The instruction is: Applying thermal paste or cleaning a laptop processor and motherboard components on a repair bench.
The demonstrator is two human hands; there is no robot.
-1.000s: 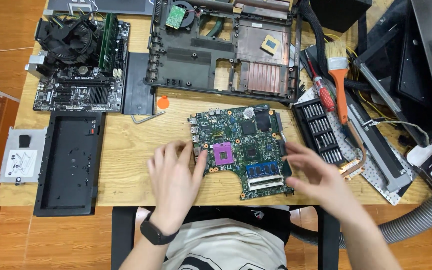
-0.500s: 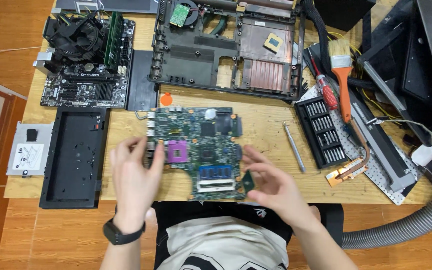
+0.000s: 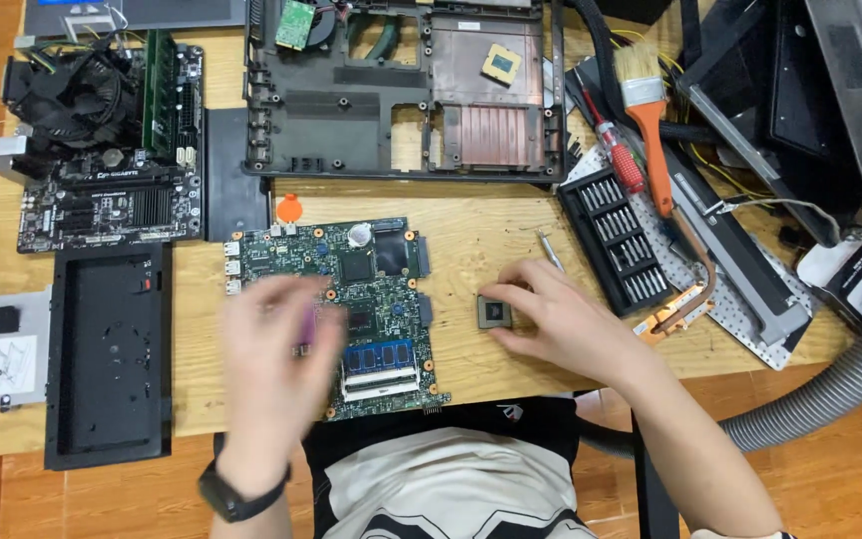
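Resting on the wooden table (image 3: 481,235), the green laptop board (image 3: 351,309) lay flat in front of the person in the head view, where half a second earlier both hands had been holding it by its edges. The right hand (image 3: 561,319) had moved off the board to the bare wood just beside its right edge, and its fingertips were pinching a small square processor chip (image 3: 494,313) that sat on, or just above, the table. That chip had been at the board's lower right corner, between the same fingers, in the earlier picture, so it seemed to have been carried clear of the board.

The left hand (image 3: 276,344) was blurred with motion over the board's left half, fingers loosely spread; whether it pressed on the board or only hovered could not be told. It covered most of the purple socket (image 3: 308,324).

Beyond the board lay an open black laptop base (image 3: 406,95), a desktop motherboard with fan (image 3: 102,150) at far left, a screwdriver bit case (image 3: 616,240) and an orange-handled brush (image 3: 650,130) to the right.
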